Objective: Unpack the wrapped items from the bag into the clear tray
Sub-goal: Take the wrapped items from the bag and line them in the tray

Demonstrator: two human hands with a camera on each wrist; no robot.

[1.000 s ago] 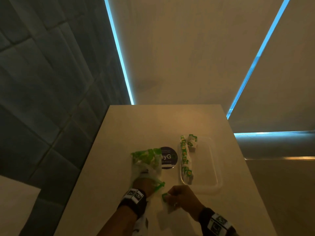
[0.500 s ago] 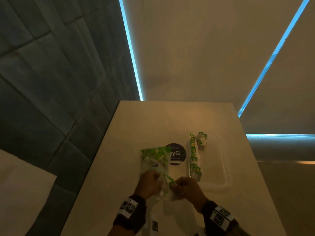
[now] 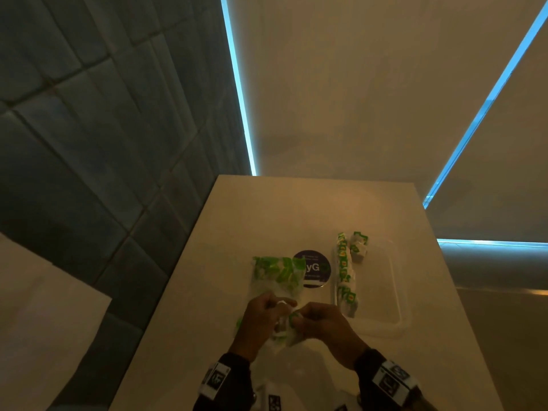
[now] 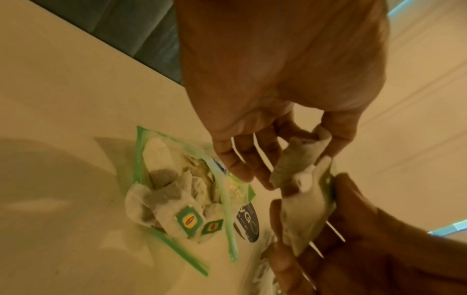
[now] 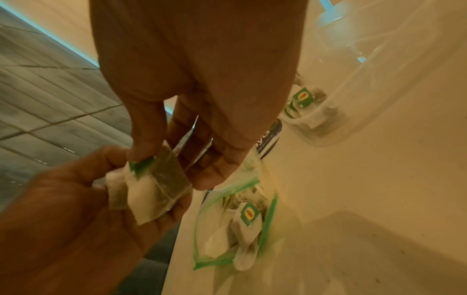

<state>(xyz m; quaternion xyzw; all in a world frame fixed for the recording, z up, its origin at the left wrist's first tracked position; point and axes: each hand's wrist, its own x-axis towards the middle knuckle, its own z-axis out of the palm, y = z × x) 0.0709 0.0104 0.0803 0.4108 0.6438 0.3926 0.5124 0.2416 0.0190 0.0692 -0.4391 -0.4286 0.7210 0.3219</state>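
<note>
Green-trimmed clear bag (image 3: 275, 277) lies on the pale counter (image 3: 207, 292), its mouth gaping toward the person, several wrapped tea bags inside. Two hands meet just in front of it: the left hand (image 3: 261, 324) and right hand (image 3: 323, 327) each have their grip pinched on one wrapped tea bag (image 5: 151, 187) between them. Beside a dark round sticker (image 3: 314, 269), one clear tray (image 3: 394, 292) holds a row of tea bags (image 3: 345, 271), too small to count.

Zip bag (image 4: 177, 185) open, flat on table, holding tea bags (image 4: 174, 213); more rowed along clear tray (image 3: 394, 292) left wall.
</note>
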